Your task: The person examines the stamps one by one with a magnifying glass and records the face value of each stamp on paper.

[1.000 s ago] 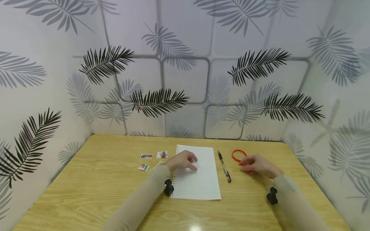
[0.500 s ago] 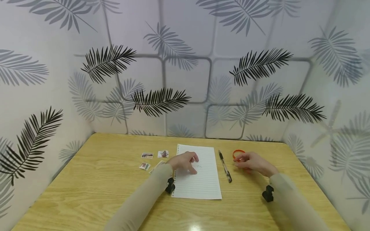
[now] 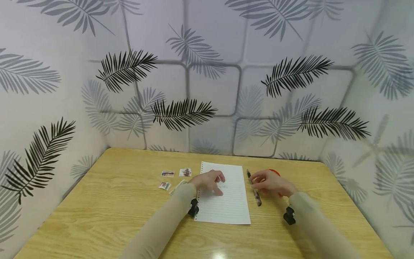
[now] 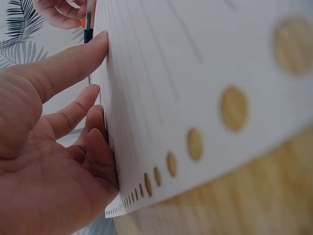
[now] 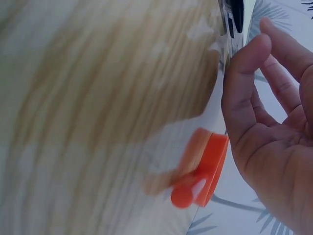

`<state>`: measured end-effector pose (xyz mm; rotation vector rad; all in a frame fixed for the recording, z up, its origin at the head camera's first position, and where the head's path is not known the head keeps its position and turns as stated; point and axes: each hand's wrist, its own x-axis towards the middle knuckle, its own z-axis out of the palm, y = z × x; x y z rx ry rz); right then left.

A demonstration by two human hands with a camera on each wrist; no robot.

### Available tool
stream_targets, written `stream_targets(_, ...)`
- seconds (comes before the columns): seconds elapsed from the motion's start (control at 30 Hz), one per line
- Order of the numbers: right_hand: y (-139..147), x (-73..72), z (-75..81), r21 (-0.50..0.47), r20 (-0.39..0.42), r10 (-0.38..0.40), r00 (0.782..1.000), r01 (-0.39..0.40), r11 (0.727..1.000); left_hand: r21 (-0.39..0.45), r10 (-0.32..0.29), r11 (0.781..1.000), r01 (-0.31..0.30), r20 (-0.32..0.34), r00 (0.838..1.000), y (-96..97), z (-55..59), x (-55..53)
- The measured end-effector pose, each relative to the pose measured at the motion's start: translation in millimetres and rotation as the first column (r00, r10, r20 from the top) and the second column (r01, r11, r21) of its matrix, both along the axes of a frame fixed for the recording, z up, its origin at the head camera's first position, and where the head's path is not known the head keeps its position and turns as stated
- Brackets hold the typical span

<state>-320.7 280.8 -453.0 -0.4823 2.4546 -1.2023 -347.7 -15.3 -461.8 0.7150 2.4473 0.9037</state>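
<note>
My left hand (image 3: 210, 181) rests on a lined sheet of paper (image 3: 226, 208) with punched holes along its left side. Its fingers are loosely bent and hold nothing, as the left wrist view shows. Just right of the sheet lies a clear pen (image 3: 257, 198) with black parts. My right hand (image 3: 273, 182) hovers by the pen, partly covering it, with thumb and fingers apart and nothing between them. Behind this hand lies a red ring (image 3: 276, 172), mostly hidden in the head view. The right wrist view shows the orange-red ring (image 5: 212, 166) with a round knob, standing free on the table.
Left of the sheet lie small stamp-like pictures (image 3: 167, 173), one of them partly behind the left sleeve. The wooden table (image 3: 106, 201) ends at a leaf-patterned wall covering (image 3: 213, 133) at the back and sides.
My right hand has moved left, from the red ring over to the pen. The ring stays on the table. My left hand stays on the paper; the head view has shifted slightly.
</note>
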Motion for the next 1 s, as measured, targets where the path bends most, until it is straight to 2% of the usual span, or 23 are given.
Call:
stream_targets(0.33,-13.5,-5.3,-3.8,0.028,0.016,-0.08,0.997,0.08,0.996,0.017,0.006,1.0,-0.006,0.005,1.0,1.8,-0.6,0.4)
stream_targets(0.6,-16.5,-13.1,-8.5,0.134,-0.057,-0.036,0.998,0.043,0.99,0.027,0.012,1.0,-0.013,0.017,1.0,1.7,-0.6,0.6)
stream_targets(0.83,-21.4,-15.5,-5.6,0.223,-0.091,-0.018,0.996,0.038,0.974,0.035,0.004,0.999,-0.005,0.024,1.0,0.2,-0.1,0.8)
stream_targets(1.0,-20.5,-16.6,-6.4,0.213,-0.089,-0.029,0.996,0.047,0.976,0.029,-0.013,1.0,0.013,0.014,1.0,-0.6,-0.2,-0.4)
